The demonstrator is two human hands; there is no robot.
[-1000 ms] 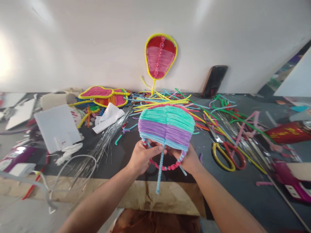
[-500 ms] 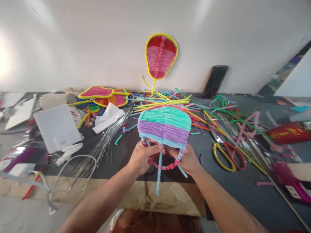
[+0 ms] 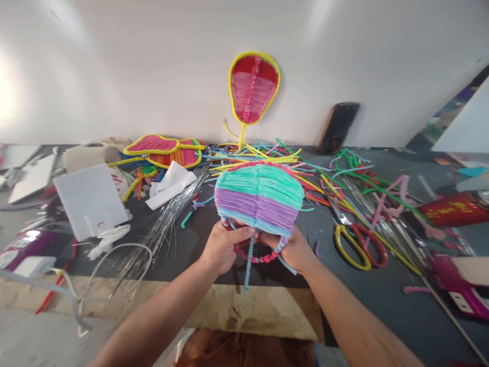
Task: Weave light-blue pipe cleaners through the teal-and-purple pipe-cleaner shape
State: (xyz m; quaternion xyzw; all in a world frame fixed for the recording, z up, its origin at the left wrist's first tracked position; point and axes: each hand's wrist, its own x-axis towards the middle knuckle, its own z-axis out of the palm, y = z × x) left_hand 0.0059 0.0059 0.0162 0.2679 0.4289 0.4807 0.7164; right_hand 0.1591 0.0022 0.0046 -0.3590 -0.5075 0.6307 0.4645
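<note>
Between my hands is a pipe-cleaner fan shape (image 3: 260, 196), banded in mint green, purple and light blue, with a pink edge along its top. My left hand (image 3: 223, 247) grips its lower left side, thumb pressed near the middle. On the other side my right hand (image 3: 296, 250) closes round the lower right, its fingers partly hidden behind the piece. A twisted light-blue stem (image 3: 249, 265) hangs down from the centre. Below the bands curves a pink and blue twisted loop (image 3: 263, 259), open in its middle.
Loose pipe cleaners (image 3: 255, 153) lie heaped behind my hands. A red-and-pink fan (image 3: 254, 92) with yellow rim stands against the wall, near a phone (image 3: 338, 127). Scissors (image 3: 353, 239) lie at right, thin wires (image 3: 164, 219) and white paper (image 3: 91, 201) at left.
The banded piece has tilted slightly and its top has risen a little. Its hanging stem looks shorter and leans further left. Both hands keep their hold.
</note>
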